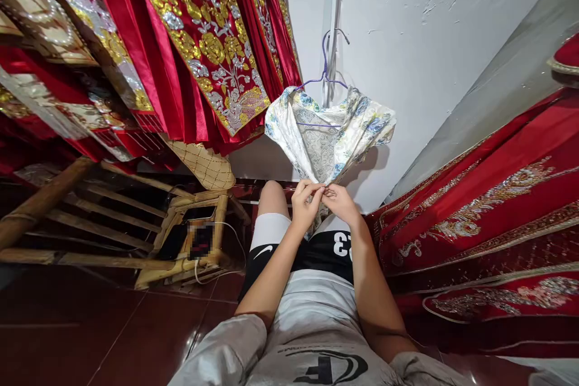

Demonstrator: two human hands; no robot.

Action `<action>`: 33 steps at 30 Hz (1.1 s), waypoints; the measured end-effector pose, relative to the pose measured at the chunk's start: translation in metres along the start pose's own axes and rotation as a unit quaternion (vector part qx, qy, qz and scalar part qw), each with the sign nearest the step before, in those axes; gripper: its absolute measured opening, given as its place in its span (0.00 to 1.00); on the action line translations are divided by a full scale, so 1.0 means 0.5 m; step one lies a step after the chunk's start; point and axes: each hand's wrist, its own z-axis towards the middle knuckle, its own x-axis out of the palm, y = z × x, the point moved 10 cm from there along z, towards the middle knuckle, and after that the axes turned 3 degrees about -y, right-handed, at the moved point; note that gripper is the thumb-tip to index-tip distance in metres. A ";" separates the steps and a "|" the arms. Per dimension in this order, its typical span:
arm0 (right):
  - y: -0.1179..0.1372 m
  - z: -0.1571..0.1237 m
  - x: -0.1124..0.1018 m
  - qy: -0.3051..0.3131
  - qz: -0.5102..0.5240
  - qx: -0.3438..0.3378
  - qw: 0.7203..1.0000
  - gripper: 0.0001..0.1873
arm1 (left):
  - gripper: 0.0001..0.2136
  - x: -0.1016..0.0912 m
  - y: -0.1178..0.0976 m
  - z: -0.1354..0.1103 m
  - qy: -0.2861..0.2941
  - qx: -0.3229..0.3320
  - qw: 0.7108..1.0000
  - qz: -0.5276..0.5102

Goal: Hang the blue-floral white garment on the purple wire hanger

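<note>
A white blouse with a blue and yellow floral print (362,123) hangs in front of me on a purple wire hanger (324,77). Its front falls in a deep V, and patterned fabric shows inside the neck. At the bottom of that V, my left hand (307,199) pinches the blouse's front edge. My right hand (340,202) pinches the opposite edge right beside it, and the fingertips of both hands meet. Whatever small fastening may lie between the fingers is hidden. Below the hands, the blouse's lower part hangs between my legs.
Red garments with gold and silver sequins (212,42) hang at the left. More red embroidered cloth (488,205) stands at the right. A bamboo chair (81,217) holds a phone-like device with a white cable. A metal pole (335,6) runs up the white wall.
</note>
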 end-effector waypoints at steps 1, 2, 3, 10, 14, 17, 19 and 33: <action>0.013 -0.002 0.007 -0.005 0.001 -0.016 1.000 0.17 | 0.08 -0.007 -0.004 0.007 -0.011 -0.002 1.000 0.006; 0.025 -0.005 0.014 -0.008 -0.008 -0.031 0.999 0.16 | 0.08 -0.014 -0.009 0.020 -0.020 0.000 1.000 0.015; 0.035 -0.009 0.019 -0.008 -0.028 -0.040 0.999 0.14 | 0.08 -0.022 -0.017 0.039 -0.029 0.007 0.999 0.024; 0.031 -0.031 0.040 0.051 -0.080 -0.032 0.995 0.11 | 0.08 -0.040 -0.053 0.335 -0.079 0.110 0.991 0.018; 0.012 -0.036 0.033 0.089 -0.106 -0.009 0.990 0.12 | 0.09 -0.015 -0.048 0.493 -0.067 0.129 0.989 0.004; -0.002 -0.040 0.025 0.114 -0.125 0.015 0.986 0.11 | 0.07 -0.007 -0.072 0.525 -0.063 0.145 0.987 0.004; 0.001 -0.040 0.021 0.126 -0.131 0.021 0.983 0.10 | 0.07 -0.005 -0.099 0.507 -0.053 0.163 0.985 0.008; 0.421 0.219 -0.107 -0.133 -0.202 -0.352 0.904 0.11 | 0.06 -0.003 -0.138 0.403 -0.026 0.263 0.964 0.030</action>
